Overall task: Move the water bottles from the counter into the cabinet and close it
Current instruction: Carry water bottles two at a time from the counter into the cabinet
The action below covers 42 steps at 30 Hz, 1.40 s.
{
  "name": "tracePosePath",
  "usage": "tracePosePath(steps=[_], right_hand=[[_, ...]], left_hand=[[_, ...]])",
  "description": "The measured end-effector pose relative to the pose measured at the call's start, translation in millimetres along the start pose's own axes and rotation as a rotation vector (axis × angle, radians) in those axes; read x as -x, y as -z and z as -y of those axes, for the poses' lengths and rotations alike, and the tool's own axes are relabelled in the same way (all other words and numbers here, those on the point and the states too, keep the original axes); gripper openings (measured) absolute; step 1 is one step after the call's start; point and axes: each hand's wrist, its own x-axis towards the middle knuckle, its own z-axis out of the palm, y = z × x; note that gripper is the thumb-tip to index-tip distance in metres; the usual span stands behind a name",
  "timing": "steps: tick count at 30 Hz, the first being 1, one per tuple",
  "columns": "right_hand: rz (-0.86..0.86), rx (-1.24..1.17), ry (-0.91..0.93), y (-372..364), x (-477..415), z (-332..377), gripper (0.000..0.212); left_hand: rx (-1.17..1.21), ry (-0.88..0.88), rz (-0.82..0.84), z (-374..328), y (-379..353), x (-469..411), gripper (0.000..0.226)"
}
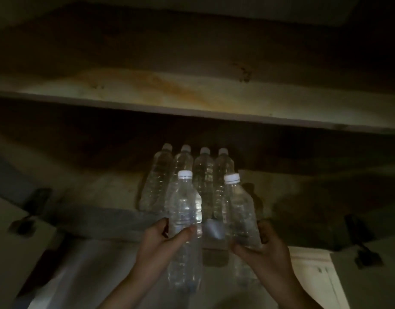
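At front edge of cabinet shelf [107, 219]: left hand [156, 239] grip curled round bottle [185, 210], right hand [265, 244] round second bottle [241, 215]. Risk: in dim light, pushing in could topple back row of bottles [203, 175].

Very dim, most of the frame is near black. The view looks up into an open cabinet [85, 52] with a dark brown back wall, detail lost. Upper shelf [69, 91] runs full width, a pale board with an orange-brown stain [181, 88] and a few dark spots. Lower shelf edge [98, 221] is grey. Black left hinge [34, 204] sits on a pale left door [11, 264], and right hinge [361, 239] on the right door [374, 286]. White panelled doors [312, 277] low right, brighter lit.
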Motion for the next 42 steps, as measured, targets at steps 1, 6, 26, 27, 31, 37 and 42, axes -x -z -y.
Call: tracePosePath(steps=[1, 6, 26, 27, 31, 37, 42], right_hand=[[-0.007, -0.013, 0.017, -2, -9, -6, 0.043], [-0.005, -0.024, 0.099, 5, -30, -22, 0.04], [-0.116, -0.042, 0.111, -10, -75, -25, 0.013], [-0.102, -0.084, 0.127, -10, -72, -26, 0.015], [-0.041, -0.208, 0.143, -6, -66, -29, 0.027], [-0.066, -0.18, 0.145, -6, -78, -25, 0.026], [-0.08, -0.179, 0.171, -6, -73, -24, 0.023]], left_hand=[[0.012, -0.025, -0.003, 4, -2, -8, 0.02], [0.056, -0.116, -0.032, 3, -14, -32, 0.028], [-0.327, -0.135, -0.051, -47, -5, -88, 0.061], [-0.351, -0.138, -0.072, -50, -6, -90, 0.067], [-0.405, -0.155, -0.154, -62, -11, -99, 0.044], [-0.426, -0.141, -0.143, -72, -16, -101, 0.059], [-0.259, -0.172, -0.055, -55, -11, -93, 0.026]])
